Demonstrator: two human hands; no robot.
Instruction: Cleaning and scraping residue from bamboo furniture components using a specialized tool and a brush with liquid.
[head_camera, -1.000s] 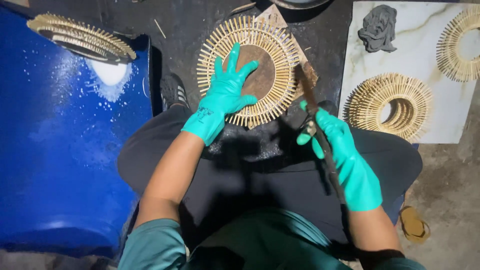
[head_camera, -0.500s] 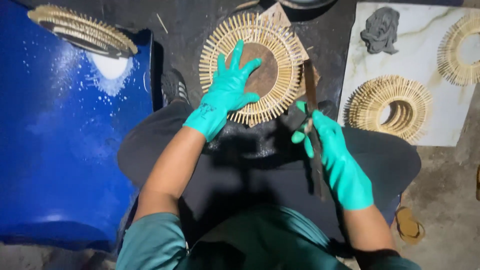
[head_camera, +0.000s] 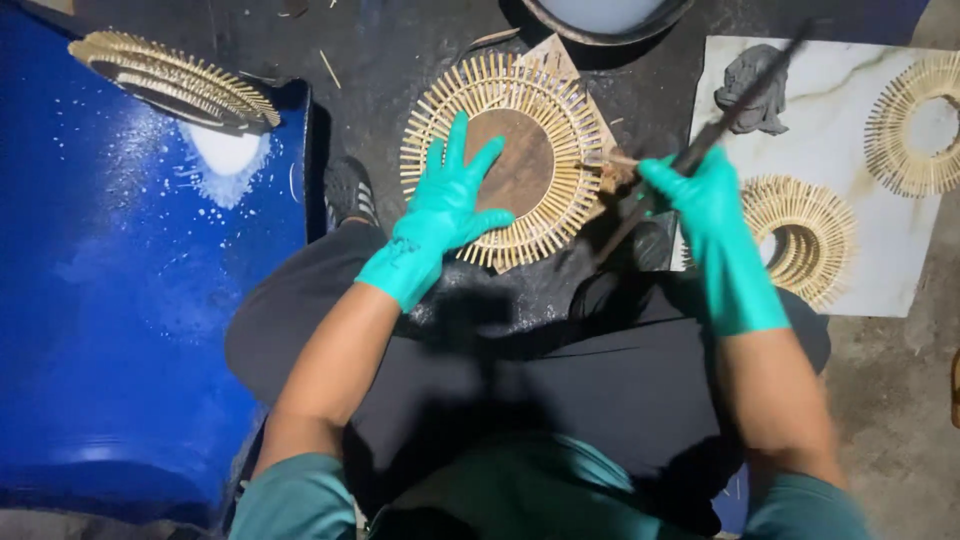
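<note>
A round sunburst frame of thin bamboo sticks (head_camera: 560, 110) with a brown disc in its middle lies on the dark floor before my knees. My left hand (head_camera: 448, 205), in a teal glove, rests flat on its lower left part with fingers spread. My right hand (head_camera: 700, 200), also gloved, grips a long dark blade-like tool (head_camera: 745, 95) raised at a slant, its far end pointing up to the right over the white slab. The tool's lower end shows below my fist, close to the frame's right edge.
A white marbled slab (head_camera: 860, 280) at the right carries two more stick rings (head_camera: 800, 235) (head_camera: 915, 125) and a grey crumpled lump (head_camera: 752, 85). A blue drum (head_camera: 130, 320) with another stick ring (head_camera: 170, 80) on it stands at the left. A round basin rim (head_camera: 600, 25) shows at the top.
My right hand has swung the tool up from beside my knee, and its tip now points up and to the right. My left hand has stayed on the frame.
</note>
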